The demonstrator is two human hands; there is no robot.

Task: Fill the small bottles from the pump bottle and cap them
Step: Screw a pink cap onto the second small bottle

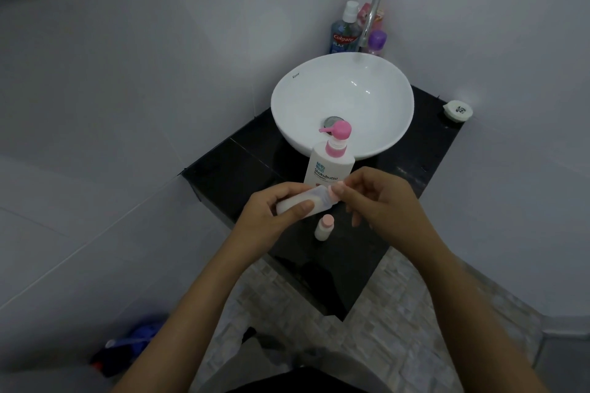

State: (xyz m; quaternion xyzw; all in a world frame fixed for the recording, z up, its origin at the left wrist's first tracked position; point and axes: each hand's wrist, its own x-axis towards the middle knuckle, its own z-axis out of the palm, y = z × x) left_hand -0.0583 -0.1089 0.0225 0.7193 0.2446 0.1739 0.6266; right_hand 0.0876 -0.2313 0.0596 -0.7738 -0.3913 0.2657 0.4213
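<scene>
Small bottle (298,202) lies tilted, nearly on its side, in the left hand (271,217), held above the front of the black counter (230,169) and just in front of the pump bottle (329,163). The left fingers and thumb are clamped round its body. The right hand (380,201) pinches at its neck end with thumb and fingertips closed together; whether a cap is between them is hidden, so I cannot tell if it is going on or coming off.

The main risk is spillage. The bottle looks whitish inside, so it probably holds some lotion, and with the mouth pointing sideways a hard squeeze from the left hand could push liquid out over the fingers and counter if the cap is not seated. A cap started crooked could cross-thread and leak later. Slippery fingers could also drop the cap towards the sink (396,124) or the floor.

A second small bottle (324,226) stands upright on the counter just below the hands, its pink cap on; it appears pale inside, likely filled, though the level cannot be read. The pump bottle stands upright against the sink's front, pink pump head pointing left; how much it holds is not visible. More bottles cluster behind the tap (372,16).
</scene>
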